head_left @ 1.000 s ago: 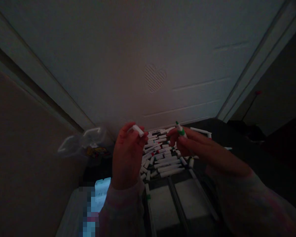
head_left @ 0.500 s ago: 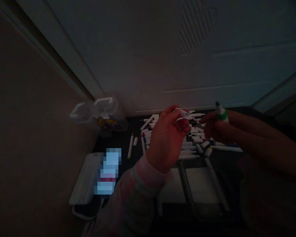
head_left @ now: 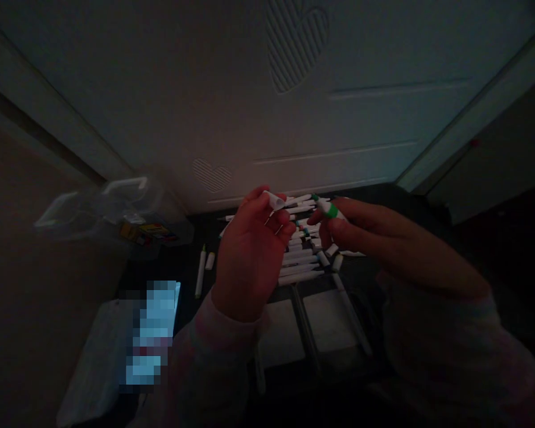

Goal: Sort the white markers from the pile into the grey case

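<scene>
The left hand (head_left: 252, 252) pinches a small white hollow cap (head_left: 274, 201) between its fingertips, its open end towards the right hand (head_left: 359, 226), which grips a white marker with a green band and tip (head_left: 332, 211), tip angled up and left, apart from the cap. Beyond and below them, loose white markers and caps (head_left: 301, 269) cover the dark tabletop (head_left: 386, 199).

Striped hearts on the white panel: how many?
2: large heart at the top edge, partly cut off; smaller heart up-left of the left hand. More may lie off-frame.
</scene>
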Demonstrator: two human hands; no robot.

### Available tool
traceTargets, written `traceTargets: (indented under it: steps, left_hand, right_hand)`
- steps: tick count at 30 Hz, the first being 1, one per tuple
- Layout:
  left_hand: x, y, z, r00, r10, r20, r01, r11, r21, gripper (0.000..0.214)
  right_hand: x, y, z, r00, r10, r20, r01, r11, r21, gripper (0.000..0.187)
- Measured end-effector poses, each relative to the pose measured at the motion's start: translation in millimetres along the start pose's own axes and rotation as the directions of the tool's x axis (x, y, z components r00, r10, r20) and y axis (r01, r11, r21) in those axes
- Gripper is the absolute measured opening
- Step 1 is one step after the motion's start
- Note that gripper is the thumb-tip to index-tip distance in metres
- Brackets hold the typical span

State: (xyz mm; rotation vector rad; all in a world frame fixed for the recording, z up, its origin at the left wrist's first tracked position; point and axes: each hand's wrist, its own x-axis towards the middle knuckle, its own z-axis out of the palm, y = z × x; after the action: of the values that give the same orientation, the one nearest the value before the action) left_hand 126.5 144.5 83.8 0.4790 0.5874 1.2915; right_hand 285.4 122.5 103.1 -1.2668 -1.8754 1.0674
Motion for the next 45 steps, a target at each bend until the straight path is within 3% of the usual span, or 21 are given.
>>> traceTargets:
  steps: [8, 23, 31, 45]
  left_hand:
    - [-0.4, 0.8, -0.8, 1.000, 0.015, -0.016, -0.016, 1.000, -0.016, 0.006]
    - [-11.5, 4.6, 3.7, 0.999, 0.049, -0.008, -0.049, 0.999, -0.005, 0.010]
    - [-14.0, 1.9, 7.8, 0.996, 0.087, 0.020, -0.087, 0.996, 0.027, 0.012]
    - [-14.0, 0.3, 4.3, 0.985, 0.146, 0.089, -0.150, 0.988, 0.041, 0.010]
  right_hand:
    - [0.5, 1.1, -3.5, 1.000, -0.010, -0.007, 0.010, 1.000, 0.015, 0.026]
    - [-10.0, -11.6, -2.4, 0.998, -0.056, -0.008, 0.055, 0.993, -0.103, 0.027]
    - [-11.4, -13.5, -1.6, 0.998, -0.062, 0.015, 0.063, 0.974, -0.219, 0.027]
    - [-11.7, -12.9, 1.6, 0.995, -0.097, -0.017, 0.088, 0.957, -0.276, 0.026]
